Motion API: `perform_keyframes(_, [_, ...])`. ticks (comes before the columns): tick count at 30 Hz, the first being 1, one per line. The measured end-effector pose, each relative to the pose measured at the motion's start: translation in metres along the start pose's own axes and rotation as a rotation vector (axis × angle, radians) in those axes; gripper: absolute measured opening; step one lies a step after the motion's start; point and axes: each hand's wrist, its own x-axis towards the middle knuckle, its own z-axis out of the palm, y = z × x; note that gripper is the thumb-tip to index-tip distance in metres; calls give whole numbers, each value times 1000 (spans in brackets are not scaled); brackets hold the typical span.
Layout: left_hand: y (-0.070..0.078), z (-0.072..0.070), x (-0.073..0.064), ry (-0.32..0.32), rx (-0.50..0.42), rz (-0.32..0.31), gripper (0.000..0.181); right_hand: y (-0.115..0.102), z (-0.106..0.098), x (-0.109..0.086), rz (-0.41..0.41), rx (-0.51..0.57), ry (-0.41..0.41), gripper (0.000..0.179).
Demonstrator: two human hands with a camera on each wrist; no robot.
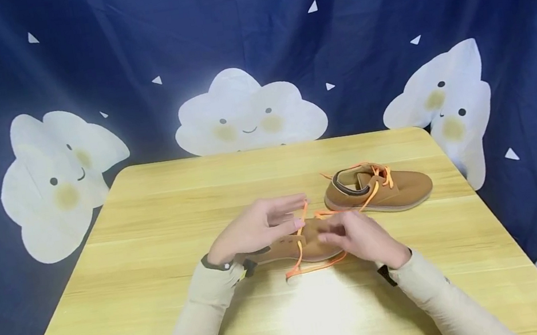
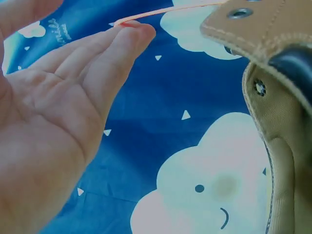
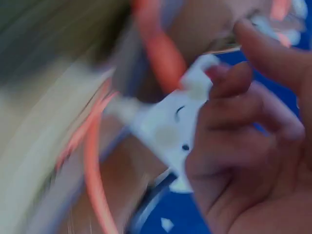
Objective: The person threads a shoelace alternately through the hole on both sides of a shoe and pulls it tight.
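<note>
Lacing brown shoe (image 1: 287,250) now, seemingly, on worktop (image 1: 151,220), matching shoe (image 1: 407,186) at its two o'clock | left hand (image 1: 256,226): outstretched fingers, orange lace (image 1: 293,272) at tips | right hand (image 1: 359,235): curled, grip impossible to tell | next, probably: pulling slack through

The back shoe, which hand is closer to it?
Right: the right hand is just on the near side of the back shoe; the left hand is farther away, to its left.

Both hands (image 1: 263,223) (image 1: 362,237) near each other
</note>
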Motion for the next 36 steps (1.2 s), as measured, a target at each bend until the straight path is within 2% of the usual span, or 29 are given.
perform_keyframes(3, [1, 0, 0, 0, 79, 32, 55, -6, -3, 14, -66, 306, 19, 11])
perform_keyframes(5, [0, 0, 0, 0, 117, 32, 55, -9, -3, 20, -74, 453, 30, 15])
perform_keyframes(10, [-7, -4, 1, 24, 251, -13, 52, -10, 3, 24, 43, 616, 51, 20])
perform_keyframes(12, [-11, -4, 1, 8, 329, -37, 44, -7, 6, 25, 91, 641, 62, 22])
perform_keyframes(15, [-19, 0, 3, -93, 412, -66, 38, -3, 9, 26, 140, 653, 55, 23])
perform_keyframes(17, [-22, 3, 5, -159, 441, -74, 37, 0, 10, 28, 160, 652, 21, 25])
perform_keyframes(19, [-25, 4, 6, -191, 445, -78, 38, 2, 11, 29, 177, 641, -33, 26])
perform_keyframes(27, [-30, -1, 7, -186, 404, -88, 44, -1, 14, 40, 181, 608, -311, 38])
perform_keyframes(31, [-32, -3, 7, -185, 394, -91, 46, 0, 19, 48, 189, 592, -357, 42])
perform_keyframes(36, [-32, -3, 7, -183, 397, -97, 47, 3, 23, 53, 208, 580, -359, 44])
